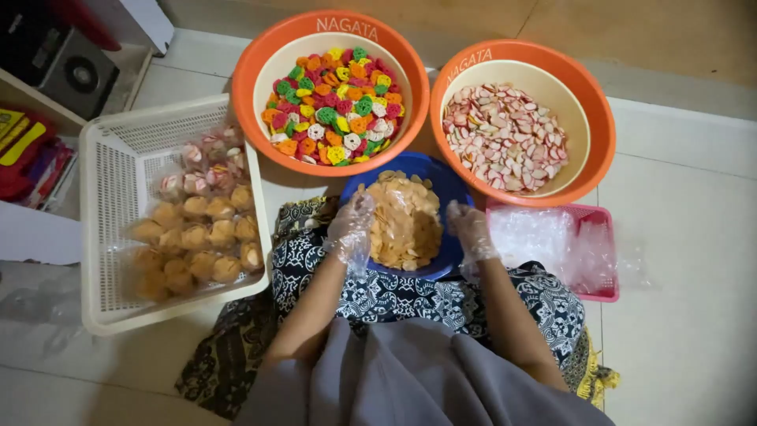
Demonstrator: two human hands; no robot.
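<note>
A blue bowl [451, 189] heaped with tan crackers [404, 225] rests on my lap. My left hand [349, 229], in a clear plastic glove, lies on the left edge of the cracker heap, fingers curled into it. My right hand [471, 230], also gloved, rests at the bowl's right rim, next to the crackers. Whether either hand grips any crackers is unclear.
Behind the bowl stand two orange basins: one [251, 71] with multicoloured flower-shaped crackers, one [599, 118] with pink-and-white crackers. A white basket [102, 229] of filled clear bags is at my left. A pink tray [603, 260] of clear plastic bags sits at my right. Shelves stand far left.
</note>
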